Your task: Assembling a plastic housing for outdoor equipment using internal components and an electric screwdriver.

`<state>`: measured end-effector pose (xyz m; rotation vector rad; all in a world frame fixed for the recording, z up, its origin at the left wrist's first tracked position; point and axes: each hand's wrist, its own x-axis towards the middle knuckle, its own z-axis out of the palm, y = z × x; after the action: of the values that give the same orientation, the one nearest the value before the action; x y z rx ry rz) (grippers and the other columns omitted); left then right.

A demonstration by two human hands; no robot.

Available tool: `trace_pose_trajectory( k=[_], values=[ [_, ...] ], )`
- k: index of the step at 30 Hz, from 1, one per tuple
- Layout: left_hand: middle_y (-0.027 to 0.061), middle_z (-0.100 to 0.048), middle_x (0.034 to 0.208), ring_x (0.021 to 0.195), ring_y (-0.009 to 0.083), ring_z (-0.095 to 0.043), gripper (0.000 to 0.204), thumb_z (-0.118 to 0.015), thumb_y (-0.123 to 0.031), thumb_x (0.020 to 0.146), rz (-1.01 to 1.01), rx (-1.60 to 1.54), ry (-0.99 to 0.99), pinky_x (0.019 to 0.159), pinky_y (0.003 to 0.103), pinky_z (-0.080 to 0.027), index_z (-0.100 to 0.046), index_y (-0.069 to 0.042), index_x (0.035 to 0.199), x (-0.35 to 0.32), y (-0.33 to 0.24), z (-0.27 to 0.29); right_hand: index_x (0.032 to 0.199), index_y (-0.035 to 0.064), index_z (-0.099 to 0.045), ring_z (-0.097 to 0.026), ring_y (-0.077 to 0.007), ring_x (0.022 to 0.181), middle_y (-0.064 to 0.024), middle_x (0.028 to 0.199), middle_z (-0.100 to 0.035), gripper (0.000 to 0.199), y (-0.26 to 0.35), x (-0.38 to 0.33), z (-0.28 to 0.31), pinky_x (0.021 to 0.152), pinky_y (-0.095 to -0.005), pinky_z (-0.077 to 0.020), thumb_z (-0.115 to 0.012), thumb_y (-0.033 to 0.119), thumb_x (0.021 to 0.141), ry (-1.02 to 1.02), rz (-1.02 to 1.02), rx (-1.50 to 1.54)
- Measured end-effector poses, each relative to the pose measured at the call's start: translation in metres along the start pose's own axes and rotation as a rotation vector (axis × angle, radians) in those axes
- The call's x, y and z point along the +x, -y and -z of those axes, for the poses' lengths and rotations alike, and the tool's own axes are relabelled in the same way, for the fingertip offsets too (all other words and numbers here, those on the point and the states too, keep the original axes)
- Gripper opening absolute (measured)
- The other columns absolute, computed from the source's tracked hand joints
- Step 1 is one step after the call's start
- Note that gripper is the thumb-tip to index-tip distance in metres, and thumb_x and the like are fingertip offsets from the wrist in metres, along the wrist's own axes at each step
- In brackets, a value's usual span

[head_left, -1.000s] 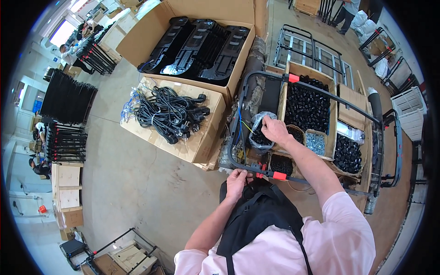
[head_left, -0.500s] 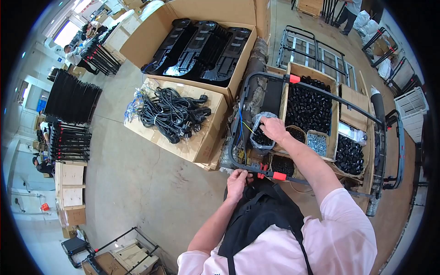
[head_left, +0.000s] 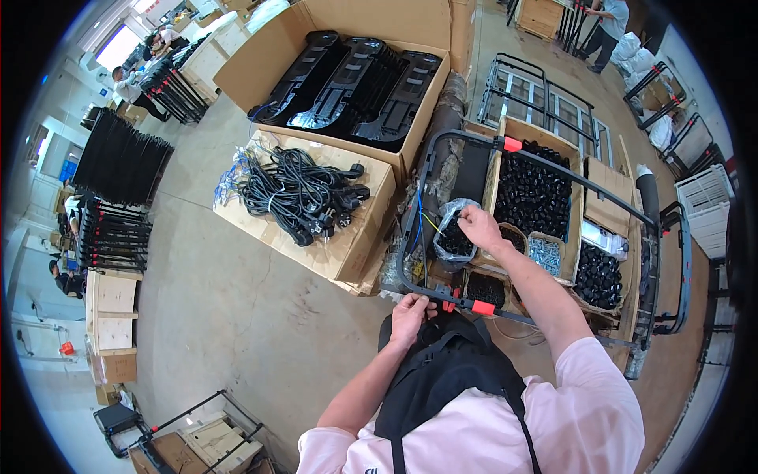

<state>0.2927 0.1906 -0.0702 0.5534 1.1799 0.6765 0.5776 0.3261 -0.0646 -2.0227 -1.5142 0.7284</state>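
- Fingers (head_left: 467, 219) of the right hand (head_left: 484, 231) dip into the mouth of a clear plastic bag (head_left: 452, 257), inside the left end of the black tubular frame (head_left: 608, 193); they bend downward, and I cannot tell whether they have pinched one of the small black parts (head_left: 452, 238).
- At the frame's near-left corner, the left hand (head_left: 407, 317) has its fingers bent in against the tube. Whether they are clamped on the tube or on something small and dark, I cannot tell; the grip looks meant to steady that corner while the other arm reaches across.
- Along the frame's left side run a blue wire (head_left: 418, 229) and a yellow wire (head_left: 429, 221), the yellow one's end leaning toward the bag.
- Within the frame's outline, a wooden tray of black caps (head_left: 535, 189) and a small box of silver screws (head_left: 545, 253) stand close together, probably so that each kind stays sorted and within easy reach.
- Under the frame's left side passes a wrapped roll (head_left: 452, 103), which I take for padding that props the tube and spares its finish.
- Left of the frame, bundled power cords (head_left: 288, 197) lie on a closed carton (head_left: 359, 253), likely tied to keep them from tangling. Beyond it, an open carton (head_left: 438, 95) holds black panels (head_left: 367, 83) packed side by side, presumably to save room.
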Motion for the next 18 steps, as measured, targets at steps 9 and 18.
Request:
trace_pose_trajectory(
  k=[9,18],
  values=[
    [0.0069,-0.077,0.094,0.076,0.0136,-0.072,0.014,-0.065,-0.020,0.106,-0.003,-0.010,0.023,0.064,0.025,-0.052,-0.067,-0.007,0.101,0.003,0.000,0.005,0.106,0.0067,-0.061,-0.064,-0.0099,0.072,-0.0013,0.092,-0.065,0.014,0.007,0.013,0.027,0.055,-0.0254,-0.0458,-0.066,0.020,0.103,0.304,-0.259,0.654],
    [0.0073,-0.076,0.093,0.076,0.0142,-0.072,0.014,-0.066,-0.019,0.106,0.003,-0.028,0.014,0.064,0.025,-0.053,-0.067,-0.006,0.101,0.002,0.000,-0.003,0.120,0.0060,-0.067,-0.066,-0.0092,0.075,-0.0003,0.092,-0.065,0.021,-0.013,0.002,0.036,0.067,-0.0255,-0.0547,-0.061,0.023,0.109,0.429,-0.398,0.979]
  ],
)
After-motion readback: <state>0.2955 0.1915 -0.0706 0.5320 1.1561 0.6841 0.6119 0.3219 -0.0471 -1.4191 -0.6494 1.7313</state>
